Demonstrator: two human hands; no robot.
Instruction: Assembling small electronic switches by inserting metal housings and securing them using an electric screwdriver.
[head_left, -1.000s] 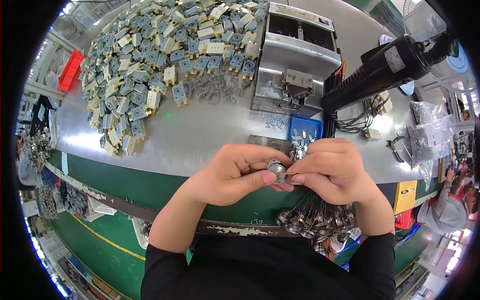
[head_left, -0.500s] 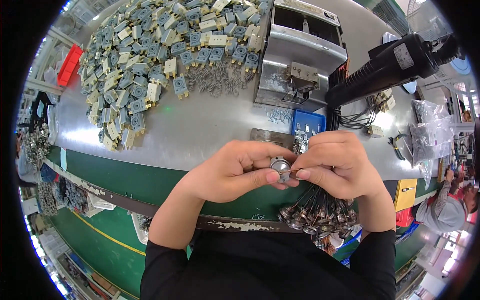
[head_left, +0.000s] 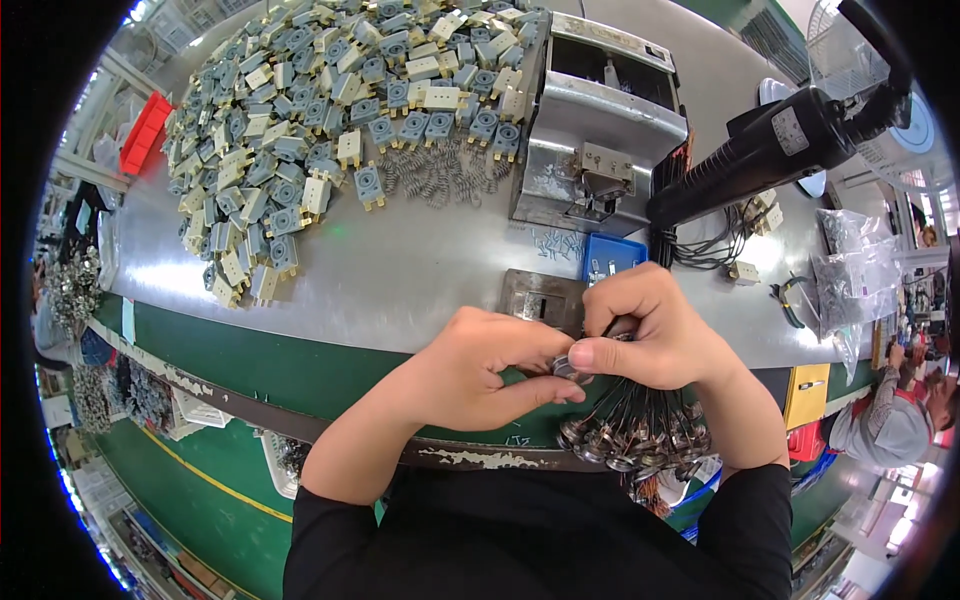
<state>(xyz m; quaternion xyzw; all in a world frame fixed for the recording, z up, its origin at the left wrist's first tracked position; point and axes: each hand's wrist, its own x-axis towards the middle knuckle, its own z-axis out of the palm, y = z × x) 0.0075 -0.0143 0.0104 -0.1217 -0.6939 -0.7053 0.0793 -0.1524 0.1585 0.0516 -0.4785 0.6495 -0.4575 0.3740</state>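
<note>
A small round metal part is pinched between the thumb and fingers of my left hand, above the green front strip of the bench. My right hand is closed beside it, its thumb pressed against the part's upper edge. The curled right fingers hide much of the part, and the thin wire seen earlier does not show. Just beyond my hands lies a flat metal block with a slot. Below my right hand hangs a bunch of round metal parts on dark wires.
Many grey and cream switch housings are heaped at the left, with loose springs beside them. A metal machine, a blue tray, small screws and a black electric screwdriver stand ahead. Pliers lie right.
My right hand has turned and curled, its thumb moving onto the round part. The part is tilted and lower, and more of the metal block shows.
</note>
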